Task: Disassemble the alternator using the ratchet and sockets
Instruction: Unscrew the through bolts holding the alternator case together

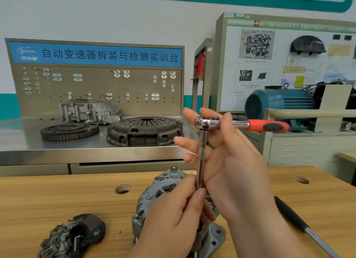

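The grey cast-metal alternator [150, 202] stands on the wooden bench [57, 200], directly beneath both hands. The left hand [173, 215] pinches the lower end of a chrome extension bar [202, 151] above it. The right hand [237, 165], fingers spread, pinches the red-handled chrome ratchet [240, 124] on top. Beyond the hands to the left, a blue banner [96, 54] reads "自动变速器拆装与检测实训台".

- A vehicle training workshop;
- steel bench [19, 140] with a pegboard [96, 86] of tool hooks;
- clutch cover [144, 131] and flywheel [69, 130] on it;
- a teaching panel [279, 68] behind a blue motor [279, 101].
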Tool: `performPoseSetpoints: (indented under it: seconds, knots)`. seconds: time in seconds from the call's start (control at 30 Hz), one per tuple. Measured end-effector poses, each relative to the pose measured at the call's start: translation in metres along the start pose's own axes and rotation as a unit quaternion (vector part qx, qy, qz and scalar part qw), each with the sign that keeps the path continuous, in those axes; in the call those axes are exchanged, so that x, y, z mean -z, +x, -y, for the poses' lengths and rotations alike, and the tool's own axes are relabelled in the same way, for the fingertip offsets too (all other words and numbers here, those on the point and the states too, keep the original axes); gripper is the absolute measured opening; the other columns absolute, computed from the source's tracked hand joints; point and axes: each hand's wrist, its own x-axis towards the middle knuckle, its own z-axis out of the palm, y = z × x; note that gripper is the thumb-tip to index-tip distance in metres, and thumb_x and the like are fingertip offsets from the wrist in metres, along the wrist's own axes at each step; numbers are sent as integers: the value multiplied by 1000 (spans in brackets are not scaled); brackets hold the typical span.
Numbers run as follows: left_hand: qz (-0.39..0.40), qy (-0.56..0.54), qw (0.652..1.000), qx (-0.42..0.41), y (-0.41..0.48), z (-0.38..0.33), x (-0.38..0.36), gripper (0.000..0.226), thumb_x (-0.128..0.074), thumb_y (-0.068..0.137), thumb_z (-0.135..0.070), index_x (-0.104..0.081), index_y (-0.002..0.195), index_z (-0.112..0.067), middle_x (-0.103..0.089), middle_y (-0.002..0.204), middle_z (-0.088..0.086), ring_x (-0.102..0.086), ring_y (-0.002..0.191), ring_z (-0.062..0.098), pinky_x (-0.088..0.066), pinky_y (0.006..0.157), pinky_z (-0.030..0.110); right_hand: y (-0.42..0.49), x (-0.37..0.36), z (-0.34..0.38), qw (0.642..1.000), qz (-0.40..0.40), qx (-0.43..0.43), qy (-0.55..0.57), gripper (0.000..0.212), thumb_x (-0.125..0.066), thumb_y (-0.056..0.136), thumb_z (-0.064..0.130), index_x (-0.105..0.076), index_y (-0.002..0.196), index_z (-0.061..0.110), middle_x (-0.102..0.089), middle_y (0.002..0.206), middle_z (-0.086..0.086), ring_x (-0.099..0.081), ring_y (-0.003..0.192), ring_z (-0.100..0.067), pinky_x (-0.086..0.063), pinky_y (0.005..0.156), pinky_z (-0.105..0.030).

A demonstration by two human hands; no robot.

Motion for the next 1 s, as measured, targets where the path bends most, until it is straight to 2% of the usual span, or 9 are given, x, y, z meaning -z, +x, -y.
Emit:
performPoseSetpoints:
  seconds: [0.13, 0.23, 0.33, 0.4, 0.5, 0.63, 0.8, 0.87, 1.0]
  knots:
    - [-14, -41, 999, 23, 2, 1, -2, 30, -43, 75, -59, -57, 98, -46, -70, 69, -17, -63, 62, -1, -44, 62, 16, 0, 3, -6, 963, -50, 153, -214, 20, -60, 89, 45, -69, 104, 35, -74, 105, 10, -72, 90, -12, -55, 75, -20]
    - [-12, -65, 997, 27, 2, 3, -3, 23, -51, 78, -48, -61, 94, -35, -67, 65, -18, -59, 58, -5, -43, 57, 11, -1, 8, -6, 879, -11, 211, -428, 46, -43, 89, 63, -74, 105, 34, -75, 97, 0, -71, 96, -20, -40, 87, 0]
    - [-18, -30, 999, -3, 2, 5, -1, 30, -46, 82, -56, -59, 101, -38, -72, 83, -19, -66, 75, -3, -48, 67, 16, -2, 2, -6, 948, -12, 151, -279, 27, -59, 84, 52, -65, 110, 53, -71, 106, 23, -68, 97, 0, -48, 87, -10]
    - [-10, -26, 1000, -4, 0, 2, 1, 33, -41, 83, -63, -56, 105, -44, -72, 91, -21, -67, 85, -3, -48, 72, 13, -2, -2, -7, 987, 7, 82, -137, 28, -54, 87, 44, -67, 111, 38, -72, 112, 14, -73, 90, -12, -55, 79, -20]
    - [-18, -3, 1000, -15, -2, 0, 1, 31, -39, 84, -61, -55, 107, -48, -70, 87, -25, -66, 81, -5, -43, 65, 5, -1, -3, -3, 1000, 25, 0, -12, 44, -50, 87, 49, -60, 117, 19, -74, 111, -1, -74, 80, -21, -56, 64, -23]
    - [-18, -31, 999, 11, 1, 3, 0, 32, -43, 80, -59, -57, 103, -43, -73, 86, -19, -68, 79, -3, -45, 67, 7, -3, -4, -4, 996, -18, 30, -81, 36, -52, 86, 49, -65, 112, 27, -76, 104, 3, -73, 80, -15, -56, 64, -23]
    - [-31, -67, 997, 18, 2, 6, -3, 29, -49, 77, -57, -62, 96, -39, -72, 74, -13, -66, 68, 2, -46, 65, 25, -3, -6, -1, 942, -17, 149, -300, 19, -67, 80, 47, -64, 98, 53, -68, 103, 27, -66, 103, -8, -52, 91, -22]
    - [-29, -58, 998, 10, 2, 6, -3, 30, -48, 80, -57, -62, 98, -38, -71, 74, -12, -65, 66, 1, -45, 64, 20, -2, -8, -1, 962, -6, 119, -245, 14, -62, 84, 44, -64, 98, 46, -70, 96, 30, -68, 101, -13, -50, 86, -12]
    - [-35, 10, 999, -25, -1, 1, 2, 33, -38, 85, -59, -58, 104, -40, -70, 88, -25, -65, 83, -7, -44, 67, 6, -3, -8, -2, 999, -9, 9, -39, 37, -52, 88, 48, -65, 112, 23, -75, 108, 5, -74, 85, -19, -53, 69, -25]
